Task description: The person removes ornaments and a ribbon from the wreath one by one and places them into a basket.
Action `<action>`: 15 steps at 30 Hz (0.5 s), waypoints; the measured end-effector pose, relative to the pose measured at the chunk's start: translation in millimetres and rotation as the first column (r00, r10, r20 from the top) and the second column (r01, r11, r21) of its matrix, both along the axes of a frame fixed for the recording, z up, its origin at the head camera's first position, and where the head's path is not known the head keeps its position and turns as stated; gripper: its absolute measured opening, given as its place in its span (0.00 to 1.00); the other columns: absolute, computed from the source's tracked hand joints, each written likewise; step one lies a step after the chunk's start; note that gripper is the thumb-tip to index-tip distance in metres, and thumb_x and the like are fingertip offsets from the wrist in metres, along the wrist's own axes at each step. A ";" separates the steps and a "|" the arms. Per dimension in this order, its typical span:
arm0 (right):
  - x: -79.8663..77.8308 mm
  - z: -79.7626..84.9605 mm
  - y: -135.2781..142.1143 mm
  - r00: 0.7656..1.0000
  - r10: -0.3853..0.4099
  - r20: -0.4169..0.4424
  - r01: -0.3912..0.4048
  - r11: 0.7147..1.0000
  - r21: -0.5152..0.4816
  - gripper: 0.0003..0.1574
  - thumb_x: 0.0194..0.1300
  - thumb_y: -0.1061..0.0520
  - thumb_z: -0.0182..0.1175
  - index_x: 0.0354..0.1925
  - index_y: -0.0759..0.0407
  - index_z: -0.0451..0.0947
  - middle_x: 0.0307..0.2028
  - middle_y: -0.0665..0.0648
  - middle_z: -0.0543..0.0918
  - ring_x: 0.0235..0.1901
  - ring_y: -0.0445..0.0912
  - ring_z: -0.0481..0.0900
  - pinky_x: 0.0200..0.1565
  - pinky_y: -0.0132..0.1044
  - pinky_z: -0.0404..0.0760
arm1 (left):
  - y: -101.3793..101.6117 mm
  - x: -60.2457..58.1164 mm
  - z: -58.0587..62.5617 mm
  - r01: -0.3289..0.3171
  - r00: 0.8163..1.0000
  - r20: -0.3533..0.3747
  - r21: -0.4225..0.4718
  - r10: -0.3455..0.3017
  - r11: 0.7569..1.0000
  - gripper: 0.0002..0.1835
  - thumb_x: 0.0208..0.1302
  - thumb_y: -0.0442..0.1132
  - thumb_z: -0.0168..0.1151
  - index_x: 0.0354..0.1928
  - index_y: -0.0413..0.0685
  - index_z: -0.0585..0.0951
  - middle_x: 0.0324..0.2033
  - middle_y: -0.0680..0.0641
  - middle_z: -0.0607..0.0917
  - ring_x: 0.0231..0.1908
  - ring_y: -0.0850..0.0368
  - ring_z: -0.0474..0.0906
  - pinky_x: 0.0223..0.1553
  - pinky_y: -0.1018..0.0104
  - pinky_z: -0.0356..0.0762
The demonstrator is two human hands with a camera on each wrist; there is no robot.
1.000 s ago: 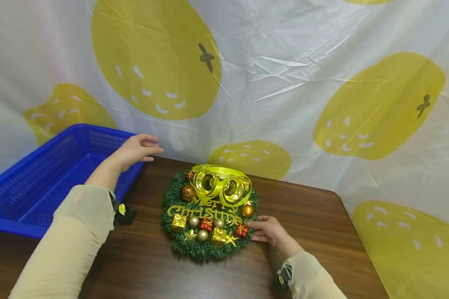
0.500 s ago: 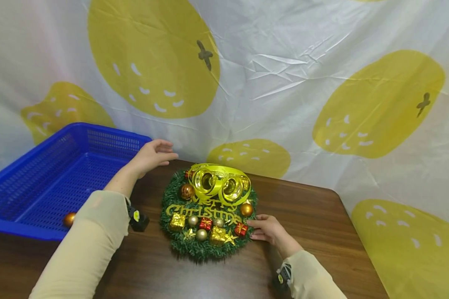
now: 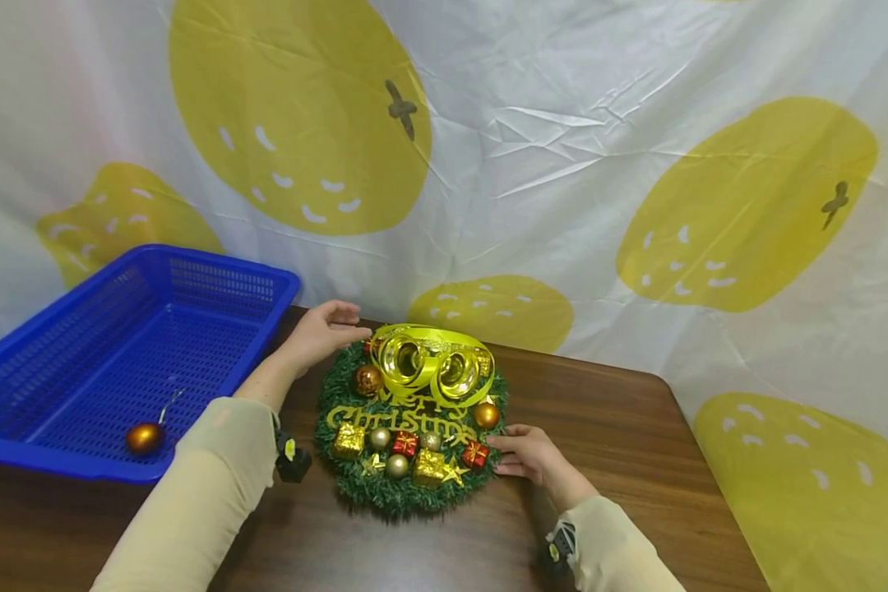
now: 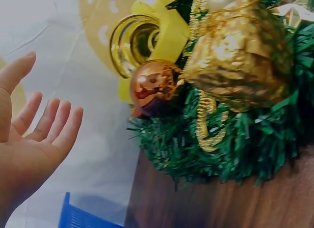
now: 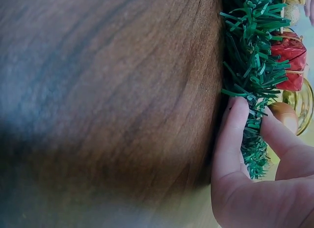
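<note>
A green tinsel Christmas wreath (image 3: 392, 498) lies on the table, bearing gold lettering, small baubles, gift boxes and two gold bells (image 3: 456, 375) with a yellow ribbon. At its right edge my right hand (image 3: 530, 455) pinches the tinsel; in the right wrist view the thumb and fingers (image 5: 230, 134) lie on either side of it. My left hand (image 3: 321, 334) is at the wreath's upper left, fingers loosely extended and holding nothing. The left wrist view shows this hand (image 4: 37, 149) apart from the wreath's copper bauble (image 4: 156, 86).
To the left stands a blue plastic basket (image 3: 222, 275) with an orange-gold bauble (image 3: 144, 439) inside, its string loose. Behind the brown wooden table (image 3: 585, 411) hangs a white cloth (image 3: 518, 148) printed with yellow fruit.
My left hand has moved right and down, from over the basket's edge to the wreath's upper left. The bauble in the basket has come into view. My right hand stays at the wreath.
</note>
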State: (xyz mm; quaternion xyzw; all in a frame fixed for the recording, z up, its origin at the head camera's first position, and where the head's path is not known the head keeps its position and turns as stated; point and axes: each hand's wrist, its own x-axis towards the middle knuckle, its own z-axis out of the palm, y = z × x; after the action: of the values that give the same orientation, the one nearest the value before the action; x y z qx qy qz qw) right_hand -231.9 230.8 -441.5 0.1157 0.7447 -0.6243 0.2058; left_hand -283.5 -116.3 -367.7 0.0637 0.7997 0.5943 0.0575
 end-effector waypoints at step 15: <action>-2.0 -0.9 1.6 1.000 -0.013 0.003 0.013 1.000 -0.004 0.40 0.62 0.64 0.58 0.64 0.78 0.51 0.29 0.54 0.75 0.20 0.41 0.76 0.27 0.32 0.83 | 11.3 -1.9 -31.8 0.001 0.999 0.042 -0.066 0.002 0.998 0.31 0.61 0.45 0.62 0.63 0.41 0.66 0.60 0.36 0.70 0.60 0.41 0.66 0.60 0.47 0.68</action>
State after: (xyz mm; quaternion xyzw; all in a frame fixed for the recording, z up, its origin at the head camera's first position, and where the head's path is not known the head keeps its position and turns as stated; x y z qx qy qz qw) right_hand -233.9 232.4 -442.3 0.1209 0.7425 -0.6268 0.2030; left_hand -285.5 -105.0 -399.5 0.0491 0.8174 0.5689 0.0762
